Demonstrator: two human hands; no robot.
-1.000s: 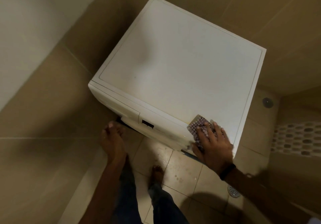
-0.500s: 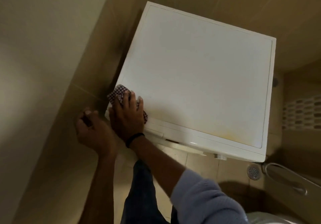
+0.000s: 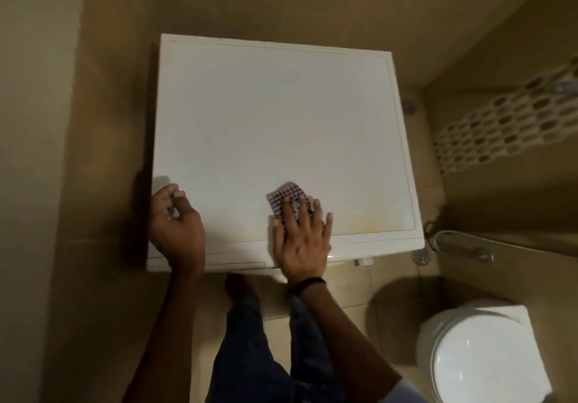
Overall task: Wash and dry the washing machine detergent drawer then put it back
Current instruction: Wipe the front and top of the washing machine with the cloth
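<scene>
Two bare hands, low centre of frame. Right hand (image 3: 300, 240) spread flat, pressing brown-and-white checked cloth (image 3: 286, 197) onto flat white washing machine top (image 3: 281, 114). Left hand (image 3: 176, 230) curled at that top's lower-left corner; unclear whether pinching anything. Below the knuckles, along the machine's front edge: white plastic detergent drawer front (image 3: 234, 260), long axis left-right, seemingly seated flush, partly under the left wrist.

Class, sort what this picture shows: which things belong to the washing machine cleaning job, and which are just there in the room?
Belongs to the job: washing machine; checked cloth, pressed flat on its top by the right hand; left hand resting on its left front corner.
Just there: toilet; floor drain; metal rail; mosaic tile strip.
</scene>
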